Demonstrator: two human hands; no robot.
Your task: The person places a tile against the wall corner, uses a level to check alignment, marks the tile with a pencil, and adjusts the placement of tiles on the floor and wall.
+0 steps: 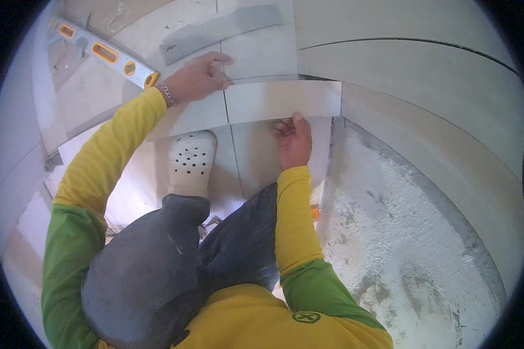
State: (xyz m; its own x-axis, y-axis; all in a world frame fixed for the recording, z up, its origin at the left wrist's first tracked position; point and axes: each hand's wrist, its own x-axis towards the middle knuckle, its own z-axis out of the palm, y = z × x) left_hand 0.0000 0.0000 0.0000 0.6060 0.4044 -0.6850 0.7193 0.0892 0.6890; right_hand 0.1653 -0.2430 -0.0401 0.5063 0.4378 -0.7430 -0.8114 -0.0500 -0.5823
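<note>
Left hand (199, 77) lies open, flat on the tile (282, 100); right hand (293, 141) pinches its near edge. Press evenly, keeping its edges flush with the laid tiles (256, 55) beside the bare mortar (390, 232).

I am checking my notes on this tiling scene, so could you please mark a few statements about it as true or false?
1. Both hands touch the pale rectangular tile. True: the left hand rests on its upper left edge, and the right hand grips its lower edge.
2. The spirit level lies under the right hand. False: it lies beyond the left hand, at the upper left.
3. The person wears a white perforated clog. True.
4. The rough mortar bed is on the person's left. False: it is on the right.
5. The left wrist is bare. False: it wears a metal bracelet.
</note>
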